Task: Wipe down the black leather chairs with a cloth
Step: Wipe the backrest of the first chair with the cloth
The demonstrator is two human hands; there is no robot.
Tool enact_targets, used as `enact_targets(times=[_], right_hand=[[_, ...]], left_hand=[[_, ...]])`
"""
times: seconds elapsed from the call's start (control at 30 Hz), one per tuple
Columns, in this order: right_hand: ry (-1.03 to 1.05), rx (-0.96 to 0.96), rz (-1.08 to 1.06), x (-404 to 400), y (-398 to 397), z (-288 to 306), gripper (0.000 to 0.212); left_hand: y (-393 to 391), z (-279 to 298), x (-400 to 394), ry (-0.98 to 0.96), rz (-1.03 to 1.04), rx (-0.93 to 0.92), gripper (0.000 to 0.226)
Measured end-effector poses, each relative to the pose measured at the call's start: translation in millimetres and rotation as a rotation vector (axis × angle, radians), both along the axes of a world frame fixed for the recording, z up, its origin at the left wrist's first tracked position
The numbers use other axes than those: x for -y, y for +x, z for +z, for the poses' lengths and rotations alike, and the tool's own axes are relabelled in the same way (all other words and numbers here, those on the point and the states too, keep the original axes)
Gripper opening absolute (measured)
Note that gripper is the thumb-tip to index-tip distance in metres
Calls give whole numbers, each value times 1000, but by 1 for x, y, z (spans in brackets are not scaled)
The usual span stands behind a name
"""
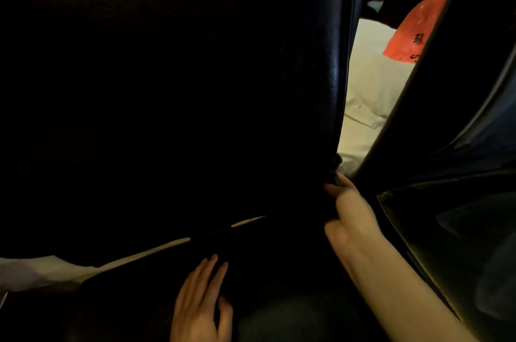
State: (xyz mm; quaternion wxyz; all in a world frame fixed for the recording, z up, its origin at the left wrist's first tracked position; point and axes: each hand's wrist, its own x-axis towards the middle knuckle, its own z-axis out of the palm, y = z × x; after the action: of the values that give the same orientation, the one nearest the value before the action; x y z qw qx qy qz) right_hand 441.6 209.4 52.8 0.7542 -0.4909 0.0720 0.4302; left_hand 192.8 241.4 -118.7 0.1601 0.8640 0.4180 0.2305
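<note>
The near black leather chair (195, 90) is filling most of the view, its backrest dark and its right edge catching a glossy sheen. A second black leather chair (460, 146) is leaning in at the right, just beside it. Through the narrow gap between them, white bedding (368, 84) and an orange bag (413, 31) with dark characters are showing. The left hand (199, 299) is lying flat on the dark seat, fingers straight and slightly apart. The right hand (349, 213) is reaching to the backrest's lower right edge, fingers curling round a dark cloth (336, 167), barely distinguishable against the leather.
</note>
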Motion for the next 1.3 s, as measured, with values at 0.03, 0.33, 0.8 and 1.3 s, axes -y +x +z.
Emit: enact_targets(times=[0.03,0.33,0.8,1.3], right_hand=[[22,34,-10,8,-7,9,42],[381,1082,-105,10,-23,147,23],[-4,1751,-248,-11,-7,76,14],[159,1694,-368,-3,-10,71,39]], left_hand=[[0,0,2,-3,6,10,60],[2,5,-1,-49,16,-87,60],[4,11,5,-46,38,-17,59],[51,120,-3,284,60,162,60]])
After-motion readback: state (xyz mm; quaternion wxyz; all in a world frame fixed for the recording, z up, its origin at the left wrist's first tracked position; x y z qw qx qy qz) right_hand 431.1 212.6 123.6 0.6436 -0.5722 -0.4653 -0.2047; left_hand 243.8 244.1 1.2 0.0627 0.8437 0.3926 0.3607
